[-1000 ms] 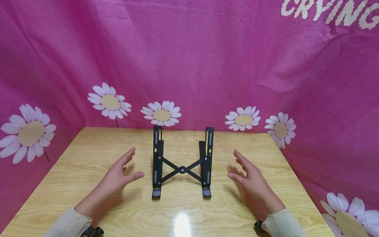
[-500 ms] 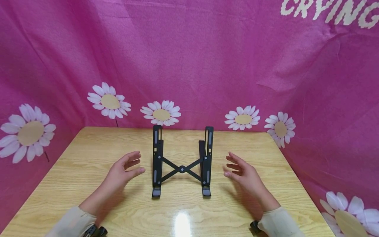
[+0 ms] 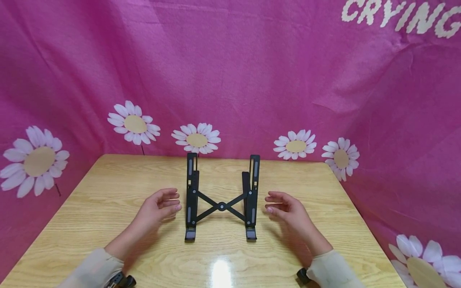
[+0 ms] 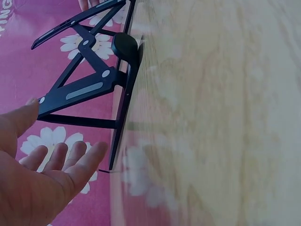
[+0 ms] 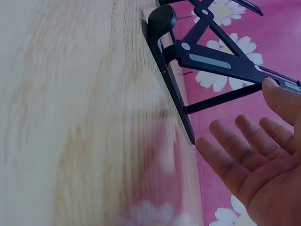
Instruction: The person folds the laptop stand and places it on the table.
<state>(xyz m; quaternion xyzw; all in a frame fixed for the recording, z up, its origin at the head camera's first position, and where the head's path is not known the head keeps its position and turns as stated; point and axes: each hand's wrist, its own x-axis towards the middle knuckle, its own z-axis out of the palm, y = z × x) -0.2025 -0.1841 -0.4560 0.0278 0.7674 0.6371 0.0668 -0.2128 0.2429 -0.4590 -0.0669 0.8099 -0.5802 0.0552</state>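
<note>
While hovering with left hand (image 3: 158, 210) and right hand (image 3: 289, 212) relaxed, gripping nothing, note stand (image 3: 221, 206) between them on worktop (image 3: 270, 260), near but apart. Looks like the approach step; next, probably needs even inward contact on both sides.

Here's the black stand (image 3: 221, 206) — smooth and matt, metal or plastic, hard to say — with grey strips (image 4: 84, 91) dull as rubber and pale, metal-looking rivets (image 4: 106, 73). The surface (image 3: 155, 264) gleams, wood-grained and glossy, mirroring creased, softly sheened pink cloth (image 3: 230, 80). And the sleeves (image 3: 95, 267)? Plain matt fabric.
</note>
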